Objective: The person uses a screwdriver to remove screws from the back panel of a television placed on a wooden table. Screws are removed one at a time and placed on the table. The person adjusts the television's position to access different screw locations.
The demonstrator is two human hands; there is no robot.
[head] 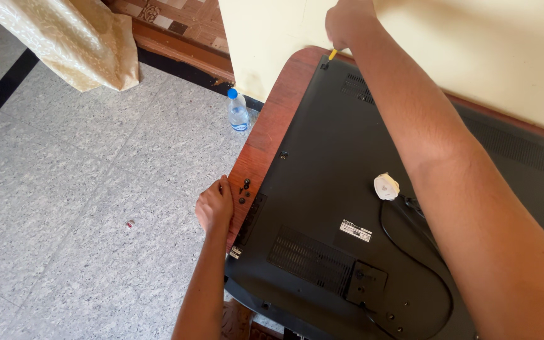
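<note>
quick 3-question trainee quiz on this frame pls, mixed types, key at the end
1. True or false: the flat black panel lies back side up on the reddish wooden table.
2. Multiple choice: the left hand rests on
A. the white plug
B. the table's edge, beside a few small dark screws
C. the water bottle
3. Fill in: the right hand holds a tool with a ______ handle at the panel's far corner.

Key
1. True; vents and a label face up.
2. B; the white plug lies on the panel, and the water bottle stands on the floor.
3. Yellow.
</note>
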